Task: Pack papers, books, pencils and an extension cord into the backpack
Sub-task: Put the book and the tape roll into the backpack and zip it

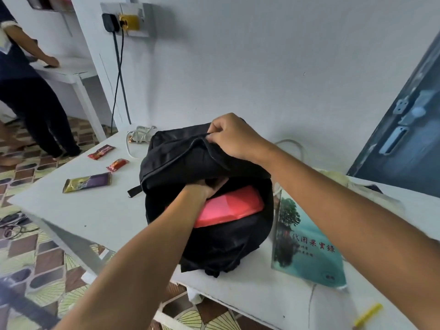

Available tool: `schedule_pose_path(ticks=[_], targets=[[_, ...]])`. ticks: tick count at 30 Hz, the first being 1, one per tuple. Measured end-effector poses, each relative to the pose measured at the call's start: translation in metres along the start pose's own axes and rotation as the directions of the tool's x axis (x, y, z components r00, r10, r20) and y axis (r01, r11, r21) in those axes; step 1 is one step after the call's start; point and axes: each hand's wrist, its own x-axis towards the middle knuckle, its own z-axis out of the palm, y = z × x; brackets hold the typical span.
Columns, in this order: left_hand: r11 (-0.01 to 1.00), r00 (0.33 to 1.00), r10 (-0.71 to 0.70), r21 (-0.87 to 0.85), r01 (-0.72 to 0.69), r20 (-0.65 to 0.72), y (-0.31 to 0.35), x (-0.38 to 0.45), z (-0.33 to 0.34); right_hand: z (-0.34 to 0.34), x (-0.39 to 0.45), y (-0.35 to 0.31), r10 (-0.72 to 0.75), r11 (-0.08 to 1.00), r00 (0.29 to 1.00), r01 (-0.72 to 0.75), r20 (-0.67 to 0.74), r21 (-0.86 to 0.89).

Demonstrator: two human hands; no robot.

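A black backpack (209,198) lies open on the white surface (102,210), a red book (228,208) showing inside. The right hand (235,136) pinches the zipper edge at its top; the left hand (209,186) reaches inside, its grip hidden. A teal book (307,244) lies right of it, a white cord (140,134) behind.

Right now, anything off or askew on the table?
Nothing damaged or spilled. Two things sit precariously: the teal book lies skewed, one corner past the table front edge, and the yellow pencil lies at that edge. Three snack wrappers lie loose left of the backpack.
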Motion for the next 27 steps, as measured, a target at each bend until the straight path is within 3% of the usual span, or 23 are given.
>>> schedule_pose_path(ticks=[5, 7, 9, 11, 12, 14, 16, 17, 18, 19, 20, 22, 23, 24, 25, 27], targets=[[0.942, 0.998, -0.028, 0.336, 0.009, 0.05, 0.007, -0.014, -0.014, 0.0, 0.009, 0.007, 0.022, 0.999, 0.999, -0.02, -0.045, 0.042], [0.866, 0.995, -0.065, 0.5, 0.02, 0.074, 0.004, -0.02, -0.026, 0.002, 0.012, 0.012, 0.036, 0.998, 0.998, -0.033, -0.054, 0.057], [0.616, 0.988, -0.05, 0.783, -0.086, 0.148, -0.004, -0.036, -0.038, 0.006, 0.015, 0.019, 0.059, 0.996, 0.997, -0.055, -0.05, 0.072], [0.192, 0.934, 0.016, 0.915, -0.354, 0.358, -0.013, -0.054, -0.05, 0.01, 0.016, 0.028, 0.082, 0.993, 0.996, -0.079, -0.029, 0.087], [-0.014, 0.852, 0.04, 0.853, -0.521, 0.522, -0.015, -0.066, -0.054, 0.013, 0.017, 0.034, 0.094, 0.991, 0.995, -0.093, -0.012, 0.094], [-0.321, 0.551, 0.114, 0.556, -0.767, 0.826, -0.014, -0.097, -0.051, 0.016, 0.016, 0.043, 0.121, 0.986, 0.992, -0.124, 0.037, 0.107], [-0.562, 0.119, 0.232, 0.233, -0.793, 0.965, -0.003, -0.125, -0.035, 0.017, 0.013, 0.051, 0.139, 0.981, 0.987, -0.148, 0.082, 0.127], [-0.646, -0.039, 0.28, 0.158, -0.747, 0.959, 0.006, -0.135, -0.025, 0.017, 0.011, 0.054, 0.142, 0.978, 0.985, -0.155, 0.097, 0.143], [-0.691, -0.1, 0.314, 0.155, -0.706, 0.944, 0.015, -0.142, -0.016, 0.018, 0.01, 0.057, 0.142, 0.974, 0.984, -0.159, 0.109, 0.161], [-0.711, -0.059, 0.336, 0.212, -0.671, 0.94, 0.024, -0.143, -0.008, 0.018, 0.008, 0.06, 0.144, 0.97, 0.983, -0.163, 0.113, 0.182], [-0.719, 0.069, 0.339, 0.306, -0.624, 0.938, 0.031, -0.142, -0.002, 0.018, 0.005, 0.063, 0.146, 0.965, 0.983, -0.167, 0.114, 0.202], [-0.714, 0.442, 0.292, 0.501, -0.49, 0.848, 0.043, -0.125, 0.001, 0.016, -0.001, 0.067, 0.156, 0.953, 0.982, -0.179, 0.11, 0.247], [-0.703, 0.582, 0.254, 0.561, -0.437, 0.772, 0.048, -0.115, -0.001, 0.014, -0.003, 0.07, 0.169, 0.94, 0.98, -0.192, 0.106, 0.281], [-0.685, 0.67, 0.22, 0.601, -0.411, 0.709, 0.051, -0.103, -0.004, 0.01, -0.005, 0.073, 0.197, 0.918, 0.976, -0.218, 0.097, 0.331], [-0.66, 0.711, 0.195, 0.626, -0.414, 0.676, 0.053, -0.092, -0.007, 0.005, -0.009, 0.077, 0.234, 0.892, 0.969, -0.246, 0.077, 0.379], [-0.643, 0.704, 0.176, 0.622, -0.447, 0.688, 0.055, -0.073, -0.009, -0.012, -0.018, 0.093, 0.316, 0.868, 0.949, -0.281, -0.018, 0.41]])
